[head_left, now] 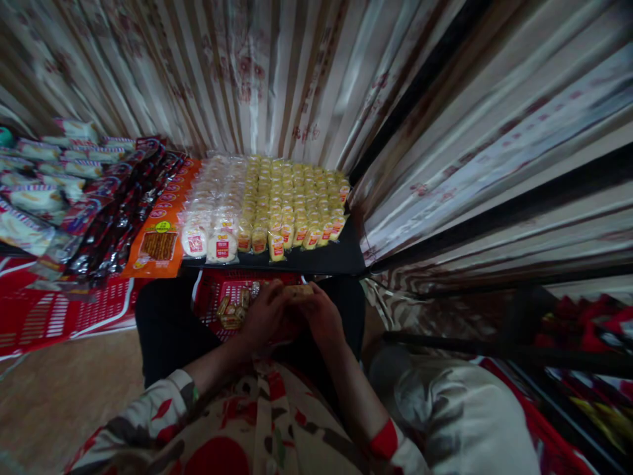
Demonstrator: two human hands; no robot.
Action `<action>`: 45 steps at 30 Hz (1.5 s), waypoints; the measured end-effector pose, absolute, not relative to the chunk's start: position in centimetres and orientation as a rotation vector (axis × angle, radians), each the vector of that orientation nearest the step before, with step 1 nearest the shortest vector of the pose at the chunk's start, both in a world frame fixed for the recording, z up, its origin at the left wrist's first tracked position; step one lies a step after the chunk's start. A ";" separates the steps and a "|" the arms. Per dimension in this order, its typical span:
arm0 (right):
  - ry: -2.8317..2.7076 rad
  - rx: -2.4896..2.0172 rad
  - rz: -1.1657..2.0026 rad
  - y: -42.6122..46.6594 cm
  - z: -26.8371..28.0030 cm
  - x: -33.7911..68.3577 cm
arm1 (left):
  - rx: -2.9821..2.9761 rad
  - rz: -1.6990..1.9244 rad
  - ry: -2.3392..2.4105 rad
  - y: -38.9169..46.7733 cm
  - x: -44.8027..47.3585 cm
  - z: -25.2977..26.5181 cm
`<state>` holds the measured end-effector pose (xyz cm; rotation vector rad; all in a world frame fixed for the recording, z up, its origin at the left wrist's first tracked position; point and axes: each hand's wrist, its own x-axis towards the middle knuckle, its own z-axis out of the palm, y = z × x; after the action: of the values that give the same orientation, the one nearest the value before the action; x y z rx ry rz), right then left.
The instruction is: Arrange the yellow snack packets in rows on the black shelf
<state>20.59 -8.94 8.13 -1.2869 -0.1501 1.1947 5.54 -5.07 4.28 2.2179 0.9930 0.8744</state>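
here both hands meet over the lap: the left hand (264, 315) and the right hand (321, 318) are curled shut on one small wrapped snack (300, 290), which lies between their fingertips with its long axis running side to side, about as near one hand as the other. just beyond and to the left sits a red basket (212, 290) with more loose snack packets (232, 310) in it, closer to the left hand. farther out, a dark tray (326, 257) bears rows of yellow packets (291, 198) and white round packets (212, 211), an orange packet (158, 244) lies beside, and striped floral curtains (277, 72) close the room.
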 end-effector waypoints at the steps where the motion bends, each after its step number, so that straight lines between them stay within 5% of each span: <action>1: -0.140 -1.275 1.186 -8.9 8.8 20.9 | 2.253 0.890 0.976 -4.9 5.8 4.8; 9: -0.110 -1.247 1.158 -7.3 13.2 24.0 | 2.392 0.893 0.866 -3.5 8.0 9.0; 25: 0.002 -1.161 1.195 -6.4 12.9 27.2 | 2.544 0.762 0.665 1.1 12.4 13.0; 39: -0.392 -1.267 0.806 -4.1 12.0 29.1 | 1.150 0.615 0.998 1.9 20.8 12.9; 45: -0.479 -1.301 0.690 -1.9 11.7 31.4 | 1.768 0.590 1.121 4.0 21.3 16.1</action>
<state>31.44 -1.90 11.73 -1.3008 -0.4791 0.6896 21.27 4.04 16.05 1.7681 1.1214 0.5898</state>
